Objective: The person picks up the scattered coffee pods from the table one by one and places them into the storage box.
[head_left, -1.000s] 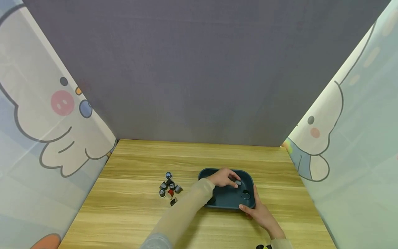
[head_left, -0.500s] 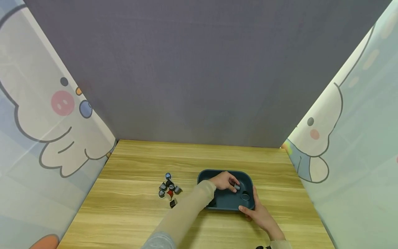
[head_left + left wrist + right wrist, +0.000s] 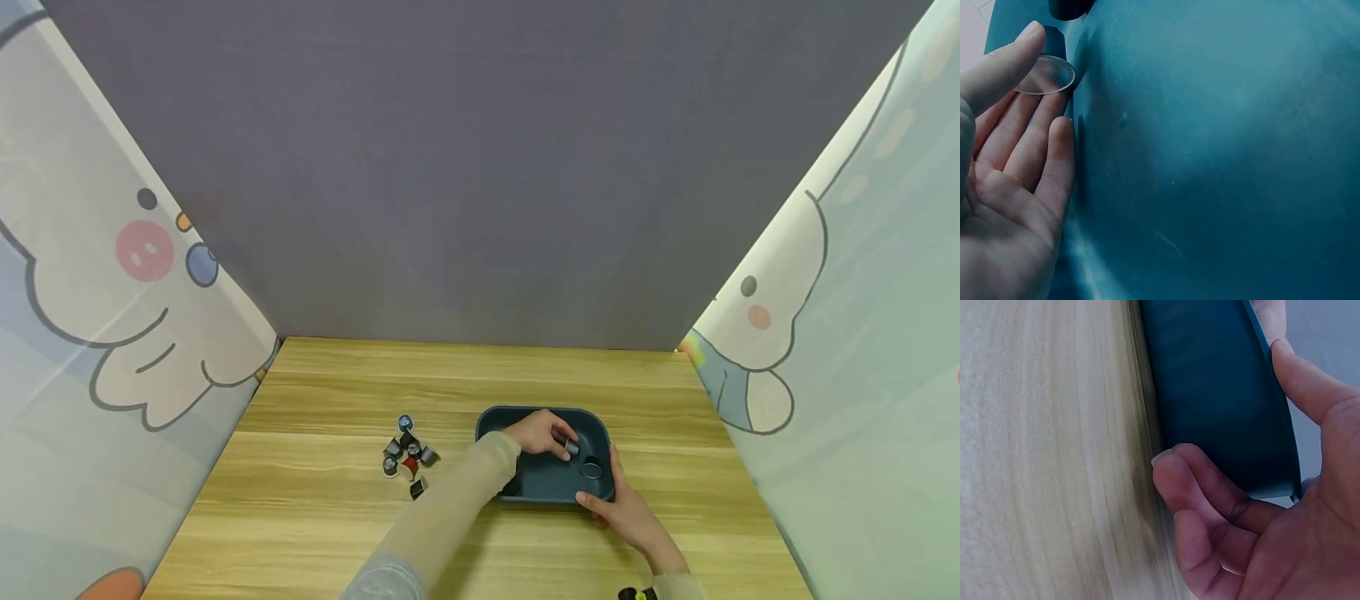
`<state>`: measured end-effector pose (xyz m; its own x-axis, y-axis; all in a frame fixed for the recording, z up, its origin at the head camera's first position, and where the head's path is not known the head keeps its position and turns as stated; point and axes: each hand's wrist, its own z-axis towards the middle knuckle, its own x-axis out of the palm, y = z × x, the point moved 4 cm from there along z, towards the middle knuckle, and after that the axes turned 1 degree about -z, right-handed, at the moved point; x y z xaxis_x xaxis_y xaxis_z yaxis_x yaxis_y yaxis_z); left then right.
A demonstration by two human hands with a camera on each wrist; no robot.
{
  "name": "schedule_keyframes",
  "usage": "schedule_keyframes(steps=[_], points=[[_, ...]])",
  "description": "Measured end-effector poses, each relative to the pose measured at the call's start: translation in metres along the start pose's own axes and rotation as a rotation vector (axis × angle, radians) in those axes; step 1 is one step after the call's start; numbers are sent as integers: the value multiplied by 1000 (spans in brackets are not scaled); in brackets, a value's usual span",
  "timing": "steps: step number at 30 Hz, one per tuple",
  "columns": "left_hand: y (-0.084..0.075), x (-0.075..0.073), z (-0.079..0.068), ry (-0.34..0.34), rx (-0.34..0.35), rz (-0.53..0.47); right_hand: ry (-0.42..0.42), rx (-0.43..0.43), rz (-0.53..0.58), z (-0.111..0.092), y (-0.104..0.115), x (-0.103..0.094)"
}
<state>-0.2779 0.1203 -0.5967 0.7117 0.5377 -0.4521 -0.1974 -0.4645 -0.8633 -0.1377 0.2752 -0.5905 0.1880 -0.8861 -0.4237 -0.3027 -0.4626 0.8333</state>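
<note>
My left hand [image 3: 536, 433] reaches into a dark blue tray [image 3: 551, 493] and pinches a grey coffee capsule [image 3: 572, 447] between thumb and fingers. Seen from the left wrist, the held capsule [image 3: 1054, 42] turns its pale round lid toward the camera, with the left thumb in front of it and fingers behind. A dark capsule [image 3: 592, 469] rests in the tray's right part. My right hand [image 3: 626, 508] grips the tray's near right corner. In the right wrist view, the right thumb lies on the rim and the fingers curl against the tray's outer wall [image 3: 1222, 394].
Several coffee capsules [image 3: 410, 450], black, grey, blue and red, lie in a loose cluster on the wooden table [image 3: 330, 500] left of the tray. Something dark [image 3: 512, 485] sits inside the tray beside the left cuff. A grey panel [image 3: 480, 208] stands behind the table.
My left hand has shifted slightly toward me inside the tray, the coffee capsule still between its fingers. The right hand stays on the tray's corner.
</note>
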Motion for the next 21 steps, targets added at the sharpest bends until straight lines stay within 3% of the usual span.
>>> schedule_keyframes(steps=[11, 21], points=[[-5, -3, -6, 7, 21, -19, 13, -13, -8, 0, 1, 0], [-10, -3, -3, -9, 49, -45, 8, -17, 1, -1, 2, 0]])
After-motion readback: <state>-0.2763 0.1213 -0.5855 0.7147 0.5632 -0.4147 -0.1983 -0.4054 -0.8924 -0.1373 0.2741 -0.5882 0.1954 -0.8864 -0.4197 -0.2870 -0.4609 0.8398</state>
